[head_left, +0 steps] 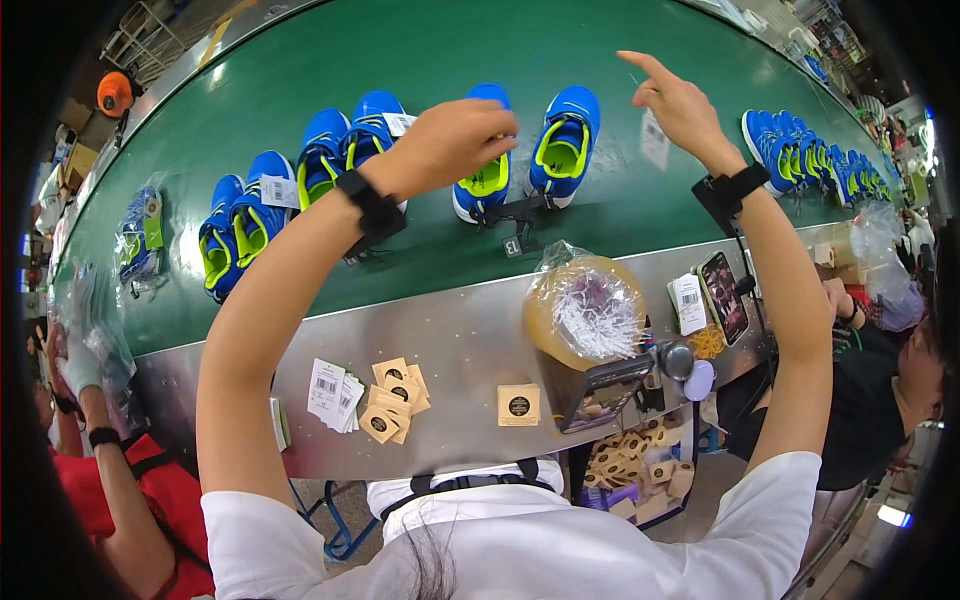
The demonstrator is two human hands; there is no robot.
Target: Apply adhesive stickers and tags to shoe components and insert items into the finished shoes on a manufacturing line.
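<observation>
My left hand (452, 142) is over the left shoe (484, 186) of a blue pair with lime-green lining, its fingers curled together. Whatever they grip, if anything, is hidden. The right shoe (566, 145) of that pair sits beside it, toes pointing away from me, and a small black size hanger (514, 243) joins the two at the heels. My right hand (684, 112) is raised to the right of the pair, index finger stretched out and the other fingers bent. Just below it dangles a blurred white tag (654, 138), seemingly by a thin string from the fingers.
Tagged blue shoes (322, 150) stand left on the green belt (420, 50); more shoes (785, 150) are right. The metal ledge (450, 350) bears paper tags (335, 395), tan cards (395, 400), a tub of white strings (595, 315) and a phone (724, 298). Co-workers flank me.
</observation>
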